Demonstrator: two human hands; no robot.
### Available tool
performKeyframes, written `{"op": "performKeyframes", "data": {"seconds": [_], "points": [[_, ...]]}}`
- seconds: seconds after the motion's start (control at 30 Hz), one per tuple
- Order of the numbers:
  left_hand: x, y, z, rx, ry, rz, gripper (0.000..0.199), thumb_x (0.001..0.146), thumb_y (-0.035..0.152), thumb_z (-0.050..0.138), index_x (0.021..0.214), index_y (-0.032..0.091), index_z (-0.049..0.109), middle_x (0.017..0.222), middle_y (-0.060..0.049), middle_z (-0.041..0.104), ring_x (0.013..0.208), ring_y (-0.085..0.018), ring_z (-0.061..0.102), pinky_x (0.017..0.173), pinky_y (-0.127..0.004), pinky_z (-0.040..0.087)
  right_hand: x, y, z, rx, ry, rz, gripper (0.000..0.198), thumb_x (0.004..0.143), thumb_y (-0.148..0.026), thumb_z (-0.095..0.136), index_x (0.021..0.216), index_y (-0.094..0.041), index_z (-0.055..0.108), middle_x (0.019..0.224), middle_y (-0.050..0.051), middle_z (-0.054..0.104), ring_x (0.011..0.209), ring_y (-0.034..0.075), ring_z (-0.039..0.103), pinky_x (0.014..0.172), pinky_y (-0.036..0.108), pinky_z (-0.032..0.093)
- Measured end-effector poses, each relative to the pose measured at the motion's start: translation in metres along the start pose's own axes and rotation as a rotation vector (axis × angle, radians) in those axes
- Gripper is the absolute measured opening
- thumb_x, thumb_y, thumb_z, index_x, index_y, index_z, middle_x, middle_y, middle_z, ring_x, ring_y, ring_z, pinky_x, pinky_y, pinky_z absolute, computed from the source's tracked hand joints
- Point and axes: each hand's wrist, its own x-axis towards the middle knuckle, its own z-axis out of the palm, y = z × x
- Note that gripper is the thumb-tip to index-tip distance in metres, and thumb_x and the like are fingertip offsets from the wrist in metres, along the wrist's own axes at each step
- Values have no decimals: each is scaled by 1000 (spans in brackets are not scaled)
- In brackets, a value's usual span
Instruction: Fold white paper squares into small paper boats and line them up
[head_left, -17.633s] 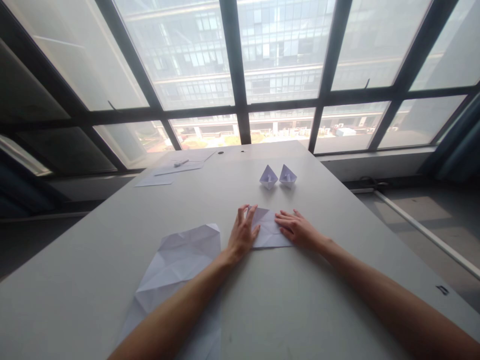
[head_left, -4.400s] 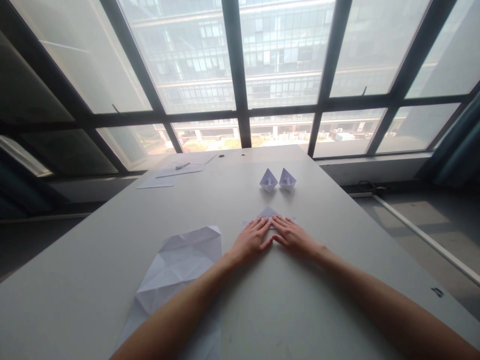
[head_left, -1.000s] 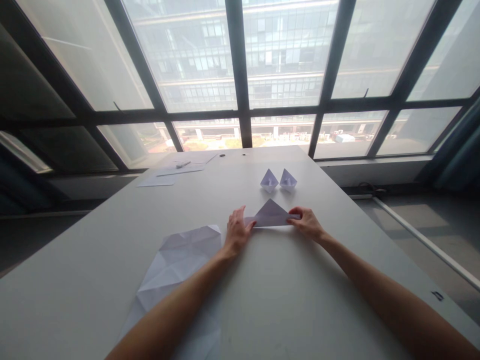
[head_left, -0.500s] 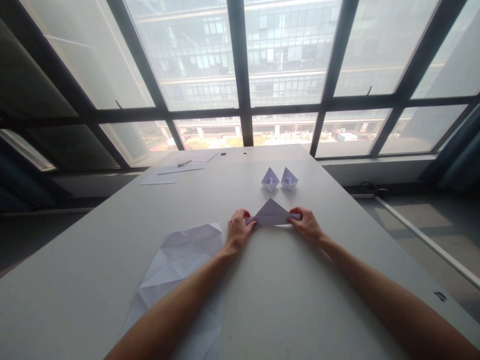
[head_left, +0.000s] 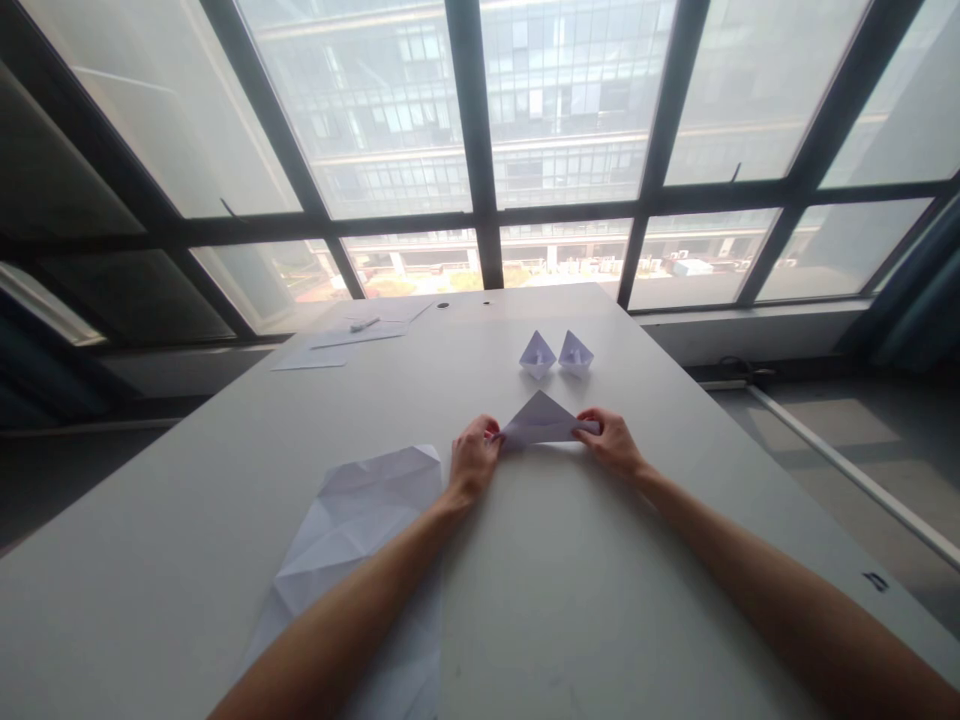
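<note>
While its peak pointed toward the top of the frame, a white folded-paper triangle with a narrow base strip was held just below and to the right of the frame's centre. Whether its lower edge touched the table could not be made out. The bare left hand had closed its thumb and curled fingers on the end nearer the frame's left side. The bare right hand pinched the opposite end between thumb and bent fingers, so both hands were nearly closed, with only the paper in their hold.

Just above the peak, a small white folded-paper boat and a matching second boat sat side by side. Toward the lower left lay a large, creased white paper sheet, partly covered from view by the left forearm. Flat white paper sheets overlapped at the upper left, with a slim, pale object, too small to identify, on top of them. All of this was on a broad white table. Beyond its far edge, dark-framed glass windows filled the upper frame, and a dark blue curtain hung at the right edge.
</note>
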Motion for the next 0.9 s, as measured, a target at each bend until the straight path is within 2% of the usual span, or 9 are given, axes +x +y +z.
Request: {"op": "performKeyframes", "data": {"seconds": [0.23,0.53,0.9], "points": [[0,-1,1,14,-16,-4,5,88,26,64,90,22,65,89,-3,70,84,-20,65,77,-28,45,0,0,0,-16,18,-5,28,71,-39,68,87,-15,69,71,2,66,63,17,57,60,28,44],[1,2,4,185,-111,10,14,90,29,60,94,24,72,105,-6,70,101,-25,61,90,-37,40,-1,1,-1,-18,23,-7,28,72,-38,68,89,-16,69,74,3,67,66,18,58,63,29,46],[3,4,0,91,-93,-52,14,87,26,62,97,23,72,89,-4,73,84,-21,65,78,-31,45,0,-1,0,-15,13,-6,26,72,-35,67,89,-15,69,76,4,69,70,19,62,66,30,48]]}}
